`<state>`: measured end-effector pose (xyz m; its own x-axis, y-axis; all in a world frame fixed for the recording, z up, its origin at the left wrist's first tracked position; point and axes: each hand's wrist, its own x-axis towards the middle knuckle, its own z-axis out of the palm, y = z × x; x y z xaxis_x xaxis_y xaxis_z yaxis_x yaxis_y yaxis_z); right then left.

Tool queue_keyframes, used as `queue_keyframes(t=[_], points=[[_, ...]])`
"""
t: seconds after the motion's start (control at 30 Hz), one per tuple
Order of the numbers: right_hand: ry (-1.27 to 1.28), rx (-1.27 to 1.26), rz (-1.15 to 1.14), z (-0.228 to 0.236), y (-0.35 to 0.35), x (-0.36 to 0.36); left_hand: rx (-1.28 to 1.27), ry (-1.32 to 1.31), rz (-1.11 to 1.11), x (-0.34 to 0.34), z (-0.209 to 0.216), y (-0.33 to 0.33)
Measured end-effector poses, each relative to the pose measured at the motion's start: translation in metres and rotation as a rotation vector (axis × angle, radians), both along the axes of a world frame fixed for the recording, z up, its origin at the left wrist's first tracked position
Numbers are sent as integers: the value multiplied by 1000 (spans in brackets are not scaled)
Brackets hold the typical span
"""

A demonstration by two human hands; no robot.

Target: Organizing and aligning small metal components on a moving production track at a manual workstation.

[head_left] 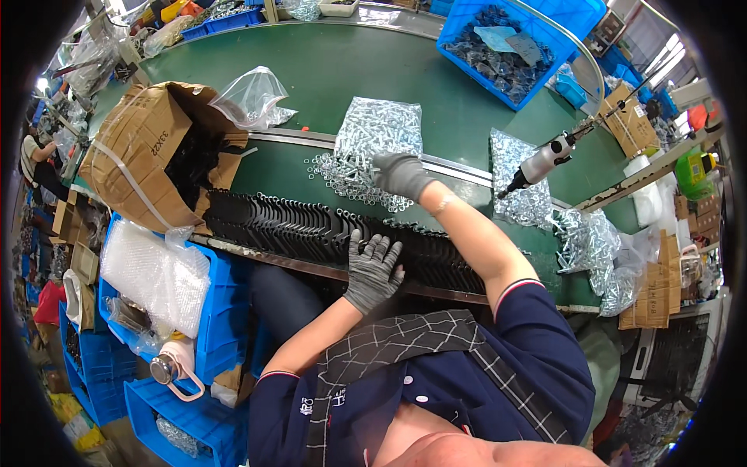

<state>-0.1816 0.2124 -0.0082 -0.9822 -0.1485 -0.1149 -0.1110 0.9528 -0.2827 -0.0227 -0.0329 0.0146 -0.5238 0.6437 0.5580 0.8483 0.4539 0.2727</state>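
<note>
My left hand (375,268), in a grey glove, lies with fingers spread on a long row of black curved parts (299,226). These stand packed side by side along the near edge of the table, with small metal pieces along their far ends. My right hand (403,177), gloved too, reaches past the row to a heap of loose nuts or washers (354,180). Its fingers curl down at the heap, beside a clear bag of silvery bolts (380,128). Whatever those fingertips hold is too small or hidden to make out.
An open cardboard box (128,159) with black parts stands left on the green table (327,66). A power screwdriver (545,159) hangs at right above another bolt bag (506,144). A blue bin (486,74) sits at the far right; more bolt bags (595,257) lie nearer.
</note>
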Motion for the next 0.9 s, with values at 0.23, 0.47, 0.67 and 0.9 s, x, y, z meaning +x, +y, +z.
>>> queue_keyframes(t=[0.23,0.47,0.67,0.9], points=[[1,-307,-146,59,7,100,21,-16,-13,-3,-2,-7],[-138,294,115,74,-10,96,26,1,-65,-13,-6,-21],[93,419,213,44,-3,86,-7,14,-50,-12,-4,-18],[-174,38,13,113,-40,88,-13,13,-50,-13,-9,-18]])
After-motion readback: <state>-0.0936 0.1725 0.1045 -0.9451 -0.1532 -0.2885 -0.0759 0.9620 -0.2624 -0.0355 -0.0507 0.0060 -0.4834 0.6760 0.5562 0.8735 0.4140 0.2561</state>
